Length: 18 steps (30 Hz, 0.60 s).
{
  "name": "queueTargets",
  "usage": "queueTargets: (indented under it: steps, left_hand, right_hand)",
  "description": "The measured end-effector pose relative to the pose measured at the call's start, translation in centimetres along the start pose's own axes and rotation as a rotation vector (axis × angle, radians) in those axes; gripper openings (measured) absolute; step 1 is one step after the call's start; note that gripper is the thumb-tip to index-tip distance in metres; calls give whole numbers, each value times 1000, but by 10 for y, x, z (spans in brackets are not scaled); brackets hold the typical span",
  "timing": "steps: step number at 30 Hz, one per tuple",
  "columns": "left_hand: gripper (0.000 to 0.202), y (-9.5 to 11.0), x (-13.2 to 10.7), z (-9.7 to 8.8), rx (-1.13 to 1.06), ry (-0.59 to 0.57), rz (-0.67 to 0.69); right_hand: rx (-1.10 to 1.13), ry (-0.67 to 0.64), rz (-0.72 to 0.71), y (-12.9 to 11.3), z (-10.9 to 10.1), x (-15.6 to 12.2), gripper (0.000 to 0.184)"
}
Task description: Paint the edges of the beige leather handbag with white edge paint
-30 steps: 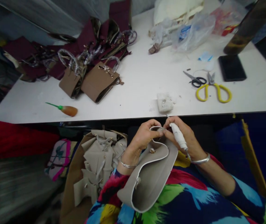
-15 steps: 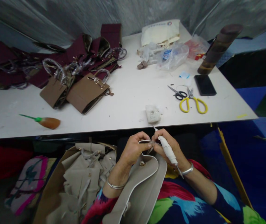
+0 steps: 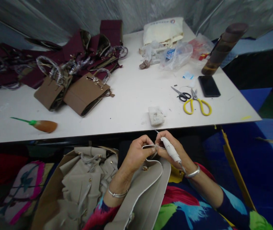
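Observation:
A beige bag panel [image 3: 148, 179] with pale edges lies across my lap, a small gold metal fitting near its top. My left hand [image 3: 137, 153] is closed, pinching a narrow looped strap end of this panel between thumb and fingers. Close against it, my right hand [image 3: 173, 150] is closed around a pointed tool with a white-wrapped handle [image 3: 171, 149]. One thin metal tip sticks out beyond the knuckles toward the table; the other end points back to the wrist. The right fingertips also meet at the strap, where the exact contact is hidden.
On the white table [image 3: 127, 105] are a whitish block [image 3: 156, 116], yellow-handled scissors [image 3: 197, 103], black scissors [image 3: 181, 94], a phone [image 3: 209, 86], a bottle [image 3: 225, 48], a glue bottle [image 3: 44, 126] and brown bags [image 3: 86, 94]. A carton [image 3: 47, 191] of beige pieces stands at left.
The view has shifted slightly, so the table items sit a little further left and higher. Both hands keep their grip at the strap; the tool has tilted slightly in my right hand.

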State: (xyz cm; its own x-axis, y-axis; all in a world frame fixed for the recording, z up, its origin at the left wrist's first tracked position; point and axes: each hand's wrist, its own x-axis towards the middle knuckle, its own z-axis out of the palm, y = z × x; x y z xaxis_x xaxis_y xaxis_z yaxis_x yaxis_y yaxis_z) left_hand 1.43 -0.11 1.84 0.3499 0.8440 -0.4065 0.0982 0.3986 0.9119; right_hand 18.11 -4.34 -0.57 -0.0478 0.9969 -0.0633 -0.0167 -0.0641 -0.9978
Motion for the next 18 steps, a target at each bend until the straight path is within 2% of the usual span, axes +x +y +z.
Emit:
queueTargets:
  steps: [4,9,18]
  left_hand:
    - [25,0,-1,1,-1,-13,1]
    - [25,-3,1,1,-10,-3,-10]
    - [25,-4,0,1,1,9,-13]
  right_hand:
    - [-12,14,2,-3,3,0,20]
    - [-18,56,-11,6,6,-3,20]
    - [-47,43,-51,8,4,-4,16]
